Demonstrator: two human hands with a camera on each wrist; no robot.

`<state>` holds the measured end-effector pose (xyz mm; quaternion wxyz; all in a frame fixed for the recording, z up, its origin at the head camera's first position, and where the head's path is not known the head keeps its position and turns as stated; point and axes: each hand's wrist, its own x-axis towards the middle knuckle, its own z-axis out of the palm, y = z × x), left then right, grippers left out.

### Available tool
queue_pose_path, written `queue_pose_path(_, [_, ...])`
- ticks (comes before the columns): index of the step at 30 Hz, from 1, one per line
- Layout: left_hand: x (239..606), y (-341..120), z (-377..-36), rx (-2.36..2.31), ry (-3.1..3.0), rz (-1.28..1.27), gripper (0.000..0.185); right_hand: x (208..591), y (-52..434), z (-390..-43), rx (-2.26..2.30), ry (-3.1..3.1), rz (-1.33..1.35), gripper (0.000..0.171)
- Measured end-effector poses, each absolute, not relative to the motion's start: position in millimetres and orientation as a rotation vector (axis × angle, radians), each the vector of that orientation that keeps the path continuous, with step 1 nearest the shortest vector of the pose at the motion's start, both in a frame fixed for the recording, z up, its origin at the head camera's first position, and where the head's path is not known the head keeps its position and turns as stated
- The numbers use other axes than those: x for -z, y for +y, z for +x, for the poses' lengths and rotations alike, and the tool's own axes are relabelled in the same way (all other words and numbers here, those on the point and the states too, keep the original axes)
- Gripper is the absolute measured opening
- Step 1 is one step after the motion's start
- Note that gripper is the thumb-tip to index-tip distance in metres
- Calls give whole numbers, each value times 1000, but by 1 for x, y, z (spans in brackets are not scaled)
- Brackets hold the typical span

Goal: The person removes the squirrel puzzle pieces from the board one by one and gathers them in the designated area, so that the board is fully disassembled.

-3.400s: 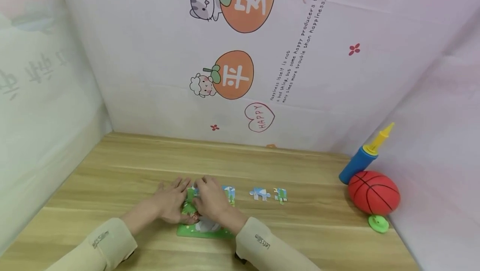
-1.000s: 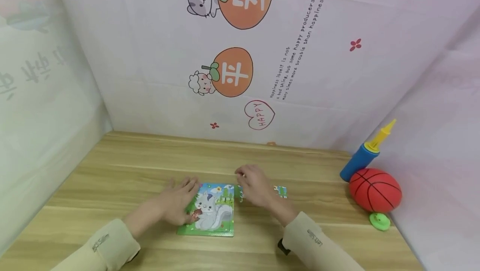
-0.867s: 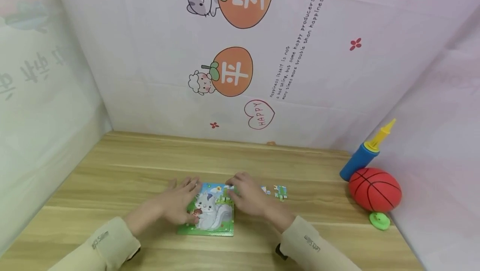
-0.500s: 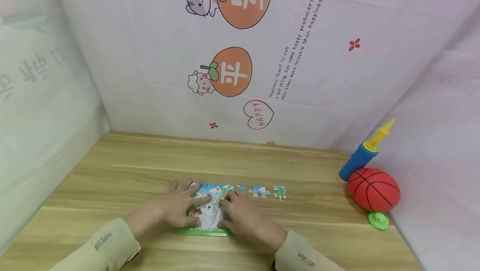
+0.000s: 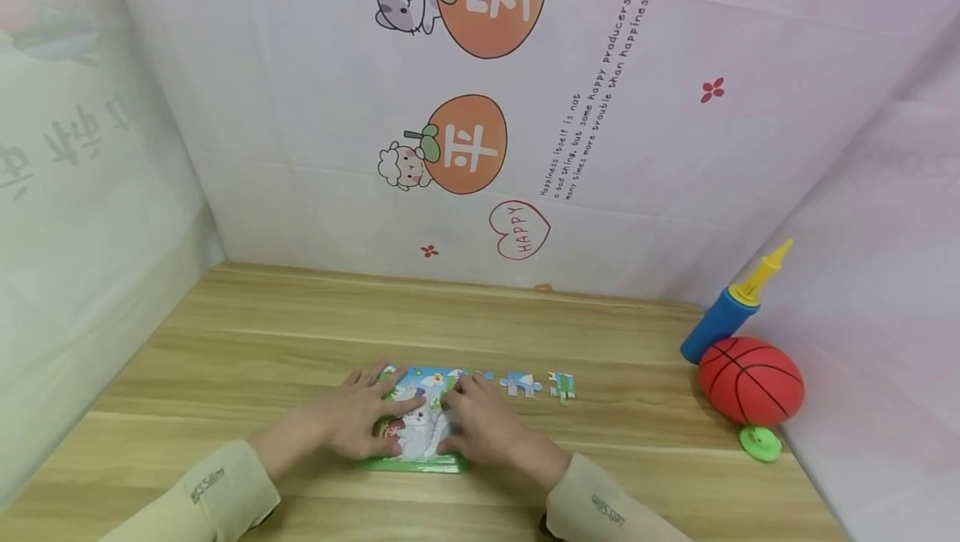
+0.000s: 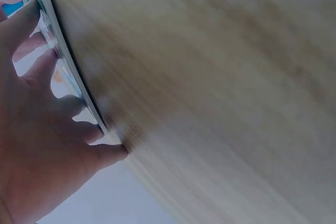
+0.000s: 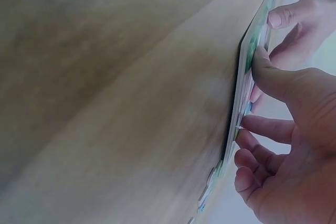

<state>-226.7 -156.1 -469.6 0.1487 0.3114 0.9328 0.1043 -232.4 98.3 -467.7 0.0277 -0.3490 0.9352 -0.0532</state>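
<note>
Wooden bench (image 5: 247, 342) is filling my head view, boxed in by pale printed sheets carrying cartoon oranges, a cat and a "HAPPY" heart.

- Squirrel puzzle (image 5: 420, 429): lying flat on the bench at front centre, both hands resting on it.
- Left hand (image 5: 352, 421): I am seeing its fingers spread fairly straight, pressing the puzzle's left side, gripping nothing.
- Right hand (image 5: 480, 429): fingers likewise extended, pressing the right side.
- Loose pieces (image 5: 521, 384): two lying just right of the puzzle.
- Blue pump (image 5: 723, 321), red ball (image 5: 750, 382), green disc (image 5: 759, 444): sitting together at far right.

Wrist views are giving me only the puzzle's thin edge (image 6: 63, 59) against blurred woodgrain, fingertips (image 7: 247, 129) touching its face; the picture is showing overhead alone.
</note>
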Motion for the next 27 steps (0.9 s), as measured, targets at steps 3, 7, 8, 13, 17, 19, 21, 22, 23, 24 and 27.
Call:
queue_pose_path(3, [471, -156, -227, -294, 2684, 896, 70, 468, 97, -234, 186, 2877, -1027, 66])
queue_pose_path(7, [472, -156, -227, -281, 2687, 895, 70, 468, 96, -235, 218, 2860, -980, 68])
queue_pose_path(8, [472, -156, -227, -278, 2686, 894, 70, 468, 96, -235, 230, 2855, -967, 69])
queue_pose_path(13, [473, -156, -227, -259, 2681, 893, 71, 466, 95, -235, 293, 2835, -943, 68])
queue_pose_path(17, [475, -155, -227, -247, 2684, 892, 71, 466, 97, -235, 353, 2838, -973, 61])
queue_pose_path(19, [475, -155, -227, -241, 2688, 892, 71, 467, 97, -236, 387, 2847, -1009, 52])
queue_pose_path(21, [475, -155, -227, -239, 2692, 891, 71, 467, 97, -237, 441, 2835, -1037, 40])
queue_pose_path(22, [475, -155, -227, -240, 2694, 888, 71, 467, 97, -237, 472, 2822, -1046, 34])
queue_pose_path(23, [475, -155, -228, -242, 2695, 886, 71, 466, 97, -237, 501, 2806, -1050, 29])
queue_pose_path(24, [475, -155, -228, -247, 2695, 883, 71, 466, 97, -238, 527, 2787, -1053, 25])
queue_pose_path(27, [474, -155, -228, -264, 2691, 876, 71, 465, 95, -237, 595, 2733, -1054, 14])
